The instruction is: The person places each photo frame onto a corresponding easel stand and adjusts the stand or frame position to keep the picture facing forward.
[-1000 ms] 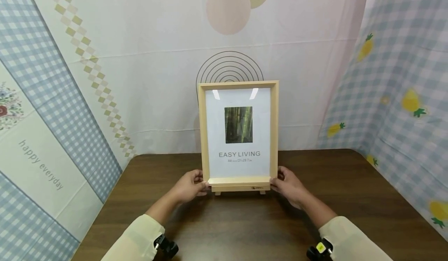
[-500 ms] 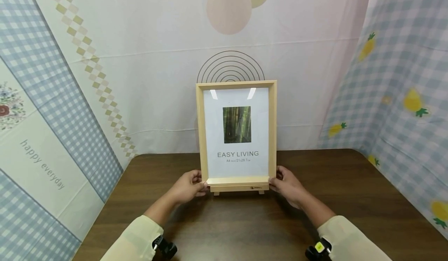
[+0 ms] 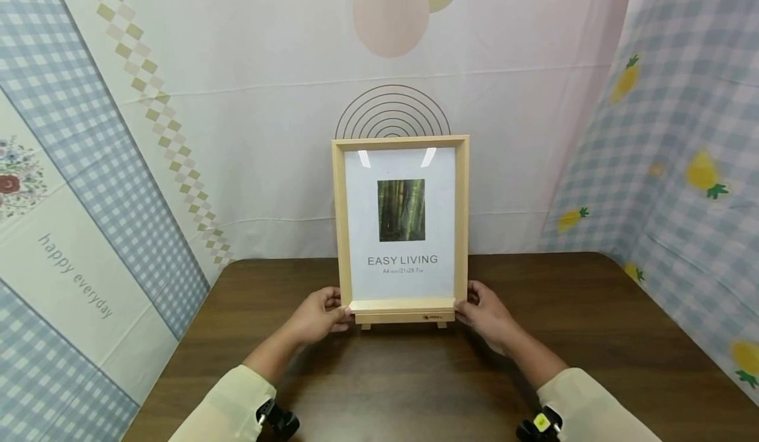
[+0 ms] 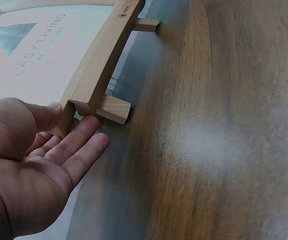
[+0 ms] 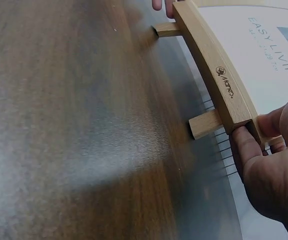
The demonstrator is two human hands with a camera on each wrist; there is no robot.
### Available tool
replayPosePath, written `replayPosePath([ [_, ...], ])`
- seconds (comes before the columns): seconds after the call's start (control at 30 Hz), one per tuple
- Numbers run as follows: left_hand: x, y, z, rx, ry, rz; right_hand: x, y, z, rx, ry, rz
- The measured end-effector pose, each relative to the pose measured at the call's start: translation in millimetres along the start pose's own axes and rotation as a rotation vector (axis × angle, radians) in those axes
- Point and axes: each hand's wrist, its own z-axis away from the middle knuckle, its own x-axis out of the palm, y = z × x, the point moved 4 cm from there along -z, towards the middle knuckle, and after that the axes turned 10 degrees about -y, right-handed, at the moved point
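A pale wooden picture frame (image 3: 462, 218) stands upright on a small wooden easel (image 3: 405, 318) at the middle of the table. Behind its glass is a white sheet with a bamboo photo and the words EASY LIVING. My left hand (image 3: 317, 315) pinches the frame's lower left corner, thumb on the front and fingers behind and below. At the lower right corner my right hand (image 3: 487, 317) grips in the same way. Both wrist views show the easel's ledge with its two short feet (image 4: 115, 109) on the table. The back of the easel is hidden.
A dark brown wooden table (image 3: 409, 383) spreads out in front of the frame. White printed cloth (image 3: 273, 165) hangs behind it, with blue checked cloth (image 3: 664, 185) at the right side and more at the left. Each wrist carries a small black camera (image 3: 279, 421).
From a second ago to half a second ago, the frame shifted slightly left in relation to the ledge and backdrop. Since then it has stayed put, with both hands still at its lower corners.
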Motion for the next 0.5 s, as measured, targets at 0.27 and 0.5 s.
replayPosePath([
  [0.27, -1.9, -2.2, -0.3, 0.04, 0.108, -0.188, -4.8, 1.4, 2.9, -0.029, 0.004, 0.053],
  [0.5, -12.1, 4.4, 15.2, 0.024, 0.119, -0.419, -14.7, -4.5, 15.0, -0.074, -0.014, 0.354],
])
